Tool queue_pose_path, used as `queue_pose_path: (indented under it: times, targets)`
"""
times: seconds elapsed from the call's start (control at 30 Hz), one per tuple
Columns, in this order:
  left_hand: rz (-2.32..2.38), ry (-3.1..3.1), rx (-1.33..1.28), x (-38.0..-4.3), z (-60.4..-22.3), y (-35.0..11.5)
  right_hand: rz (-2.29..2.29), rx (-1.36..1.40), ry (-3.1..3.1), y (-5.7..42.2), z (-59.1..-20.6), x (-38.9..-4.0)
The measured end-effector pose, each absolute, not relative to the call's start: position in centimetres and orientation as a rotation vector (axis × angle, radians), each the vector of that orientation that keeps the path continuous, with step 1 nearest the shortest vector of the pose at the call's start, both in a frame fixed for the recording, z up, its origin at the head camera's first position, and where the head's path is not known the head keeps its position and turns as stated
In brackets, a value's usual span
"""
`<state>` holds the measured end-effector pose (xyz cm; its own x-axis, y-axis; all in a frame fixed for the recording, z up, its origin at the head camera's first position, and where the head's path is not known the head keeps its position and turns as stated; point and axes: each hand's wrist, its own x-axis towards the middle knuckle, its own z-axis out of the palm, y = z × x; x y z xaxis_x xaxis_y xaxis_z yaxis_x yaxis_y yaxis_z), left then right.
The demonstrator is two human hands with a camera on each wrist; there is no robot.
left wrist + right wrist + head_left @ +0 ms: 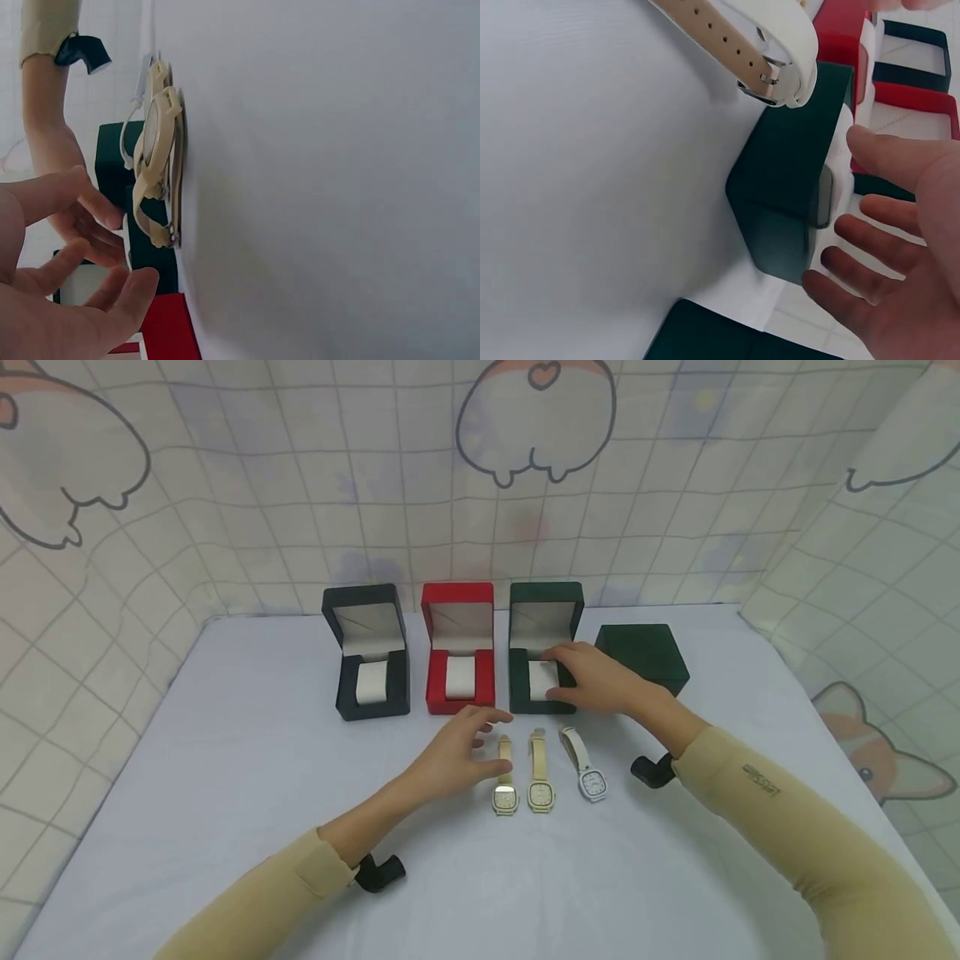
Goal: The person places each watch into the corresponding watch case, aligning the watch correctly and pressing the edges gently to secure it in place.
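My right hand (596,678) reaches over an open green watch box (546,592), fingers spread at its white cushion (542,680). In the right wrist view the fingers (885,240) are parted above the box's open side, holding nothing. My left hand (453,752) hovers with loosely bent fingers beside the watches, nothing in its grasp. Below the boxes lie a gold-toned watch (506,798), a second gold-toned watch (540,795) and a white watch (592,783), straps pointing toward the boxes. The white watch's strap (799,52) is buckled into a loop.
Left of the green box stand an open red box (457,593) and an open dark box (362,596), each with a white cushion. A closed green box (641,652) sits to the right, beside my right wrist. Behind the white-covered table (225,793) hangs a checked cloth (375,493).
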<state>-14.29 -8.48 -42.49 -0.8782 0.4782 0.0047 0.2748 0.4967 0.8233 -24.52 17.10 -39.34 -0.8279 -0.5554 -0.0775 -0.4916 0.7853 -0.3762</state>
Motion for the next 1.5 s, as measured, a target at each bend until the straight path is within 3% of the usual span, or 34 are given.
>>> queue_pose_path:
  times: [0.53,1.5]
  targets:
    - [1.547,2.194,0.163,-13.4,-43.4,-9.8,-0.473,-0.827,2.779,16.8,-40.0,-25.4]
    - [1.315,2.325,0.314,-13.0,-43.4,-8.4,-0.384,-0.820,2.777,16.4,-39.9,-27.0]
